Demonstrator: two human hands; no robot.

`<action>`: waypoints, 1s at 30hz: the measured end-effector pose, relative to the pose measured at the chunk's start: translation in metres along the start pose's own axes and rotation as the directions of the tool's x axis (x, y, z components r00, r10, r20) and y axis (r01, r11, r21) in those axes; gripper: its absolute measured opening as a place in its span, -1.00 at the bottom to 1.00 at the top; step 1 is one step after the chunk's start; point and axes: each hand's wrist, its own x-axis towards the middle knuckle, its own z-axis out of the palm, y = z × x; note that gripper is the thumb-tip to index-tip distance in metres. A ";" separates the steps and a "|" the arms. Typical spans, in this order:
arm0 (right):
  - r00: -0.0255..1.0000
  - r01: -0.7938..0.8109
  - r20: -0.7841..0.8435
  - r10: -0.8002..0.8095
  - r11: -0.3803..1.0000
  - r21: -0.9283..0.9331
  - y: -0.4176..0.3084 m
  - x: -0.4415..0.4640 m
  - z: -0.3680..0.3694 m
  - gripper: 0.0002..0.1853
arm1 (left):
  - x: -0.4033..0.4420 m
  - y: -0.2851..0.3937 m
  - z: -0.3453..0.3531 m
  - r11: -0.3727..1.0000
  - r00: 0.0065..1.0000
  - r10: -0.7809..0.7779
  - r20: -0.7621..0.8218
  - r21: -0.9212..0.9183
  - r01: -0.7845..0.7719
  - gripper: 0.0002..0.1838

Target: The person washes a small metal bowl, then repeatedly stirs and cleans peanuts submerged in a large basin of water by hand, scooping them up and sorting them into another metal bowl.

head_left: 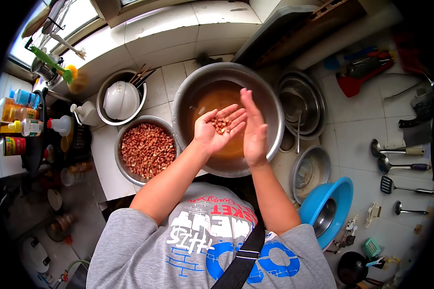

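My left hand point(212, 134) is palm up over a large metal basin point(181, 111), with a small heap of reddish-brown peanuts point(220, 125) in its cupped palm. My right hand point(254, 137) stands on edge just beside it, its fingers stretched out and holding nothing. The right fingers are close to the left fingertips; whether they touch I cannot tell. Brownish water point(217, 96) lies in the basin below both hands. To the left of the basin, a metal bowl point(119, 161) is filled with many more peanuts point(147, 149).
A pot point(100, 103) with white bowls point(122, 100) and chopsticks stands at the back left. On the right are stacked metal basins point(318, 103), a smaller metal bowl point(323, 161) and a blue basin point(344, 202). Ladles point(400, 167) hang on the tiled wall; bottles point(31, 127) stand far left.
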 end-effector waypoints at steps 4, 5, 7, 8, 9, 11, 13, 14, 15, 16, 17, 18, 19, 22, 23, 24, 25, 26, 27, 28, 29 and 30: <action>0.954 -0.096 -0.272 0.129 0.987 0.129 0.020 0.002 -0.029 -0.32 | -0.021 0.016 0.007 0.993 0.999 0.031 0.018 0.113 -0.033 -0.40; 0.926 -0.213 -0.316 0.206 0.977 0.015 0.030 0.000 -0.040 -0.40 | -0.029 0.023 0.010 0.982 0.997 0.070 -0.024 0.180 -0.065 -0.42; 0.832 -0.442 -0.419 0.363 0.890 -0.107 0.056 -0.008 -0.059 -0.55 | -0.052 0.044 0.011 0.945 0.987 0.158 -0.042 0.298 -0.138 -0.48; 0.762 -0.551 -0.471 0.443 0.827 -0.113 0.077 -0.016 -0.070 -0.60 | -0.065 0.055 0.011 0.919 0.979 0.201 -0.046 0.356 -0.172 -0.50; 0.752 -0.594 -0.477 0.455 0.782 -0.190 0.119 -0.031 -0.094 -0.56 | -0.079 0.067 0.010 0.894 0.964 0.260 -0.064 0.393 -0.215 -0.51; 0.720 -0.685 -0.506 0.476 0.606 -0.404 0.140 -0.047 -0.105 -0.51 | -0.107 0.089 0.004 0.828 0.918 0.385 -0.101 0.477 -0.295 -0.54; 0.709 -0.704 -0.519 0.478 0.433 -0.563 0.169 -0.061 -0.117 -0.41 | -0.134 0.112 -0.010 0.743 0.865 0.488 -0.119 0.577 -0.339 -0.58; 0.746 -0.662 -0.505 0.433 0.407 -0.629 0.172 -0.061 -0.115 -0.41 | -0.145 0.123 -0.020 0.695 0.842 0.526 -0.117 0.629 -0.347 -0.59; 0.782 -0.618 -0.486 0.390 0.378 -0.690 0.175 -0.061 -0.110 -0.40 | -0.154 0.129 -0.025 0.608 0.801 0.584 -0.129 0.723 -0.328 -0.61; 0.815 -0.570 -0.462 0.348 0.345 -0.746 0.183 -0.063 -0.109 -0.40 | -0.162 0.135 -0.032 0.508 0.757 0.637 -0.142 0.816 -0.275 -0.63; 0.874 -0.482 -0.405 0.268 0.377 -0.791 0.196 -0.063 -0.107 -0.38 | -0.167 0.138 -0.039 0.446 0.705 0.690 -0.164 0.863 -0.236 -0.66; 0.864 -0.495 -0.416 0.285 0.327 -0.805 0.203 -0.058 -0.102 -0.38 | -0.172 0.141 -0.047 0.384 0.649 0.739 -0.179 0.904 -0.188 -0.69; 0.851 -0.509 -0.429 0.303 0.274 -0.816 0.208 -0.053 -0.091 -0.37 | -0.177 0.143 -0.054 0.254 0.601 0.784 -0.155 0.964 -0.083 -0.70; 0.811 -0.520 -0.451 0.373 0.107 -0.847 0.190 -0.042 -0.045 -0.36 | -0.188 0.144 -0.070 -0.146 0.491 0.871 0.024 0.966 0.212 -0.71; 0.810 -0.507 -0.441 0.388 0.085 -0.857 0.183 -0.040 -0.030 -0.37 | -0.191 0.141 -0.073 -0.279 0.470 0.874 0.124 0.919 0.277 -0.71; 0.808 -0.492 -0.430 0.402 0.062 -0.868 0.176 -0.038 -0.015 -0.37 | -0.193 0.139 -0.075 -0.400 0.456 0.862 0.222 0.851 0.341 -0.71; 0.796 -0.492 -0.416 0.440 0.069 -0.868 0.168 -0.038 -0.001 -0.36 | -0.195 0.137 -0.076 -0.429 0.459 0.854 0.243 0.829 0.359 -0.69; 0.787 -0.461 -0.388 0.479 0.039 -0.887 0.163 -0.039 0.010 -0.31 | -0.196 0.136 -0.077 -0.451 0.471 0.845 0.254 0.813 0.369 -0.70; 0.809 -0.416 -0.326 0.490 0.085 -0.905 0.164 -0.044 0.017 -0.31 | -0.197 0.135 -0.076 -0.472 0.484 0.834 0.264 0.796 0.379 -0.71; 0.828 -0.370 -0.263 0.495 0.131 -0.920 0.165 -0.048 0.022 -0.30 | -0.197 0.134 -0.074 -0.494 0.498 0.823 0.275 0.779 0.386 -0.71; 0.848 -0.285 -0.154 0.507 0.192 -0.939 0.168 -0.054 0.025 -0.33 | -0.196 0.133 -0.073 -0.485 0.497 0.827 0.263 0.781 0.394 -0.72; 0.859 -0.200 -0.045 0.511 0.253 -0.946 0.170 -0.060 0.026 -0.35 | -0.195 0.134 -0.071 -0.509 0.493 0.819 0.292 0.767 0.391 -0.73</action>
